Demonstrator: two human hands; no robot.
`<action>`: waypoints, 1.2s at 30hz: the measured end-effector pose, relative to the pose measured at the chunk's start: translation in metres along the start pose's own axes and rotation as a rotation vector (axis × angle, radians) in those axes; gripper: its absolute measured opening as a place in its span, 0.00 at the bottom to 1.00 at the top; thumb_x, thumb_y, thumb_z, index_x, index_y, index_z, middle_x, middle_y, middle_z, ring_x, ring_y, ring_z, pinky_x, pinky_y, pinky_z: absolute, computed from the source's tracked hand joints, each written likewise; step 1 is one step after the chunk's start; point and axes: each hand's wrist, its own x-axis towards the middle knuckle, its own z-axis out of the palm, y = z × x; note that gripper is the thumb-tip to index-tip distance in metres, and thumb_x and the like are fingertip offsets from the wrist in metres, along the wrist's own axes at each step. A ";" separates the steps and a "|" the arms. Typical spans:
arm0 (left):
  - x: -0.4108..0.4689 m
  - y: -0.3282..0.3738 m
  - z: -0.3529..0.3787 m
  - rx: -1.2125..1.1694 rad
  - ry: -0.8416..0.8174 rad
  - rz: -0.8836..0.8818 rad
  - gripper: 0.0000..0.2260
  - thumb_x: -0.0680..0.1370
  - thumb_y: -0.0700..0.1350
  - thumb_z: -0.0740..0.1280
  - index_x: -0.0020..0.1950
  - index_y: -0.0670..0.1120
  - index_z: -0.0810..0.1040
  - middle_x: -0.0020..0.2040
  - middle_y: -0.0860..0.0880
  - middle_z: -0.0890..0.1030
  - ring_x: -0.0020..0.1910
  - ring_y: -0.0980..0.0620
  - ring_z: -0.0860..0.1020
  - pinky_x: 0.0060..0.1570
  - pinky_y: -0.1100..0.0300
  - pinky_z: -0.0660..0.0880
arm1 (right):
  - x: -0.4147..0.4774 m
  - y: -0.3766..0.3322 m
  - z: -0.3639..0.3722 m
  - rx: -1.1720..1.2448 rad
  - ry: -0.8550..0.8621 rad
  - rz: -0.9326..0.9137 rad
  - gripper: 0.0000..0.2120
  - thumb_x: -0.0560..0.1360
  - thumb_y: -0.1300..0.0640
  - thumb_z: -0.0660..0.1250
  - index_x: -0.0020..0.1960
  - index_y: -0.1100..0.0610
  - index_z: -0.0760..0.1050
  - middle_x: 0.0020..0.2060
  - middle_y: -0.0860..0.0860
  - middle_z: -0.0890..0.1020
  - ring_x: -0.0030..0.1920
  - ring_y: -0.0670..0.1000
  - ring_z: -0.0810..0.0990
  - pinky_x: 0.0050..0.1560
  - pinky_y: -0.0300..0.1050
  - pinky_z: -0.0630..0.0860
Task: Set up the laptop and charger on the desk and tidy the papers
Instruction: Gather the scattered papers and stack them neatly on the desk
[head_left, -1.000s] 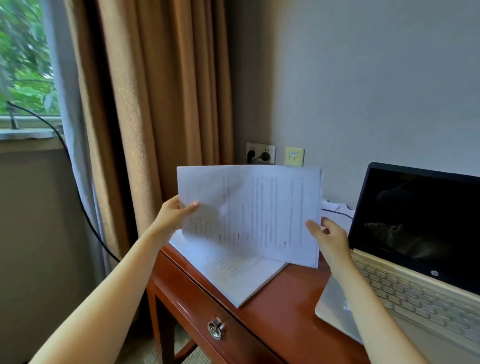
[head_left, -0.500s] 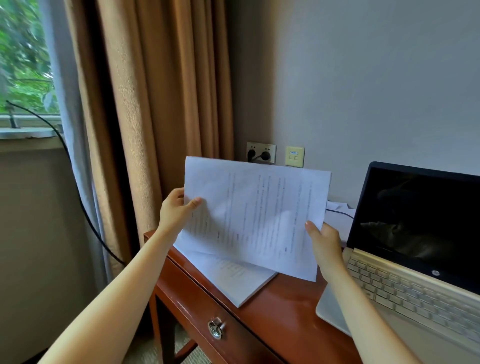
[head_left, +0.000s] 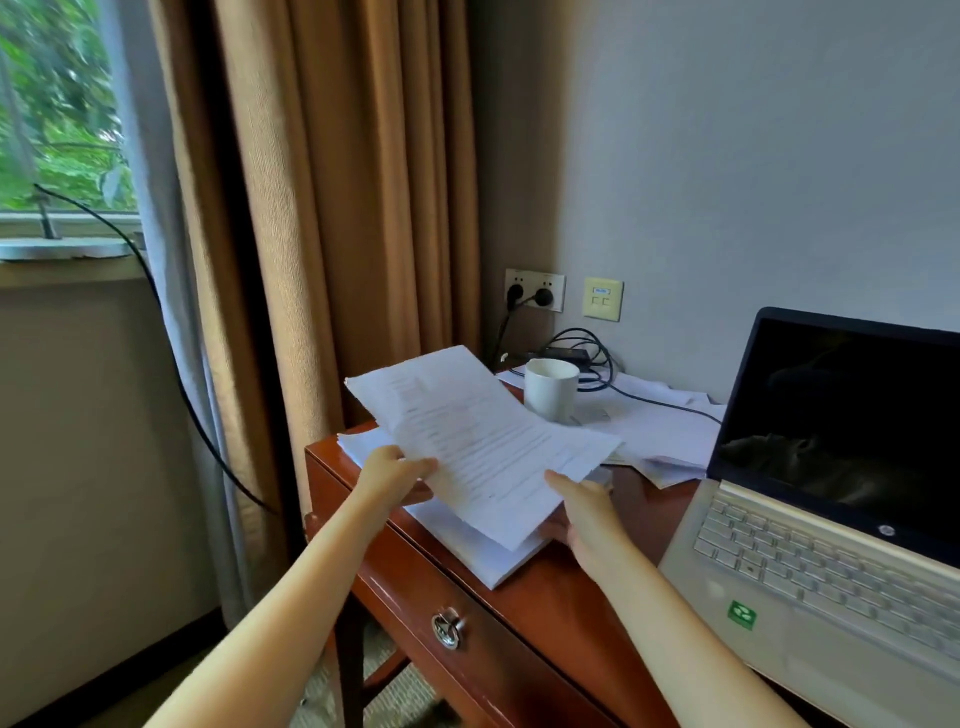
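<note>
In the head view, the left grip (head_left: 389, 470) pinches the near left edge of the held sheets (head_left: 478, 441), thumb on top. The right grip (head_left: 587, 512) holds their near right corner, a finger over it and the rest curled beneath, so both grips are closed on paper, not spread wide. A second ago these sheets stood upright between the two grips, facing the camera. Now they are tipped nearly flat and lowered, hanging just above the stack (head_left: 467, 545) that lies under both grips on the table (head_left: 571, 597). That reads as a page squared up and on its way down onto the pile, so the tidying is under way but not done. More loose papers (head_left: 660, 431) are spread beyond the right grip, toward the wall. With the sheets down, a white cup (head_left: 550, 389) shows past the grips, standing on those papers. Behind it lies the charger (head_left: 563, 355), its cable coiled and a lead running up to the wall socket (head_left: 535, 289) (whether it is joined to the computer I cannot tell). The laptop (head_left: 831, 519) stands open to the right of the right grip, its screen dark. The laptop side looks largely settled and the scattered papers look like the main work left.
</note>
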 end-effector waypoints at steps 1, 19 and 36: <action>-0.001 -0.006 -0.001 0.000 0.019 -0.024 0.09 0.76 0.36 0.67 0.55 0.37 0.76 0.49 0.43 0.80 0.37 0.49 0.79 0.26 0.68 0.77 | 0.000 0.000 -0.005 -0.105 -0.002 0.014 0.08 0.78 0.63 0.60 0.57 0.60 0.73 0.41 0.54 0.79 0.36 0.51 0.78 0.27 0.40 0.74; -0.012 -0.021 0.012 0.356 0.247 0.057 0.31 0.76 0.42 0.68 0.74 0.39 0.54 0.51 0.41 0.79 0.27 0.54 0.76 0.23 0.69 0.72 | -0.007 -0.006 -0.022 -0.701 0.156 0.045 0.13 0.75 0.61 0.62 0.33 0.63 0.74 0.24 0.54 0.76 0.13 0.44 0.69 0.16 0.31 0.66; -0.004 0.039 0.107 0.491 -0.155 0.236 0.09 0.76 0.40 0.64 0.56 0.45 0.74 0.44 0.50 0.77 0.42 0.53 0.77 0.40 0.62 0.77 | 0.024 -0.051 -0.078 -1.733 0.368 -0.472 0.20 0.75 0.63 0.60 0.66 0.58 0.64 0.60 0.55 0.71 0.61 0.56 0.70 0.55 0.46 0.70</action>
